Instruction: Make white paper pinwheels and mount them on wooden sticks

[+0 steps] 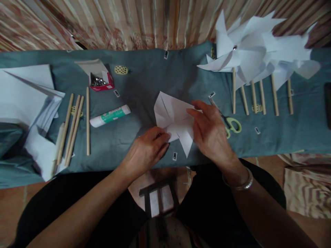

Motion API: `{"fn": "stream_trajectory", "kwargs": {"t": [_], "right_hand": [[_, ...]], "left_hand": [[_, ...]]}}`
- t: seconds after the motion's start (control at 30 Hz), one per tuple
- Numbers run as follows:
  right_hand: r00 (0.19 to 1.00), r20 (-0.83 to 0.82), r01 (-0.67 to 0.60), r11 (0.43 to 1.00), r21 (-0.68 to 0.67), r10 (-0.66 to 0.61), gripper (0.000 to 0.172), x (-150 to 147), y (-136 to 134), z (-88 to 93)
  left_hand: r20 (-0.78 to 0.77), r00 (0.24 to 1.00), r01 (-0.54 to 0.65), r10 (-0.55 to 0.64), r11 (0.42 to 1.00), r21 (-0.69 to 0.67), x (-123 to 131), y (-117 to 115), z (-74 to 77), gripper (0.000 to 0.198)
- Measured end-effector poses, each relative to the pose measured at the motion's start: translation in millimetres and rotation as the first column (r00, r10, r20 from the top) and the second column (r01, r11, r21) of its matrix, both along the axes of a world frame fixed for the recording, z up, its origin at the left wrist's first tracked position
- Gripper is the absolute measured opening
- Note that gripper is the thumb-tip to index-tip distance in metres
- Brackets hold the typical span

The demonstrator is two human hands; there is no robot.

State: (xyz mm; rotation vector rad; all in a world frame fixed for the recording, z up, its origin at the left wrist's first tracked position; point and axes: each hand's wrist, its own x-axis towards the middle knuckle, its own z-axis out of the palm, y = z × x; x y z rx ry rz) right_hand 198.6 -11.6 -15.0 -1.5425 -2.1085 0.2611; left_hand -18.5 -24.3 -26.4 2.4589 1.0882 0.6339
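Observation:
A white paper pinwheel [174, 119], cut and partly folded, lies on the cloth-covered table in front of me. My left hand [150, 146] pinches its lower left flap between thumb and fingers. At its right side, my right hand [210, 129] is curled round the edge, fingertips on the upper right corner; the thumb is partly hidden. A pair of scissors with light green handles [234, 124] lies just right of my right hand, partly covered by it. Left of the paper rests a green and white glue stick [110, 116].
Finished white paper pinwheels [248, 51] on wooden sticks lie at the back right. An open red box [102, 82] holds shiny metal pins. Several wooden sticks [88, 120] and a stack of white paper [23, 93] are on the left. A curtain [155, 24] hangs behind the table.

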Motion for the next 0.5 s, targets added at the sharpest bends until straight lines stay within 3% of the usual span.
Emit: {"fn": "stream_trajectory", "kwargs": {"t": [0.2,0.33,0.5], "right_hand": [[0.997,0.033,0.066,0.992,-0.105,-0.063,0.042,9,10,1.3],[0.996,0.061,0.064,0.992,-0.104,-0.058,0.042,13,15,1.3],[0.986,-0.055,0.146,0.976,-0.163,-0.157,0.037,20,20,5.4]], "left_hand": [[-0.009,1.0,0.022,-0.022,1.0,0.014,0,0,2.5,0.016],[-0.018,1.0,0.024,-0.024,0.999,0.03,-1,0,4.0,0.016],[-0.01,0.999,0.042,-0.041,0.997,0.058,-4,4,4.4,0.017]]}}
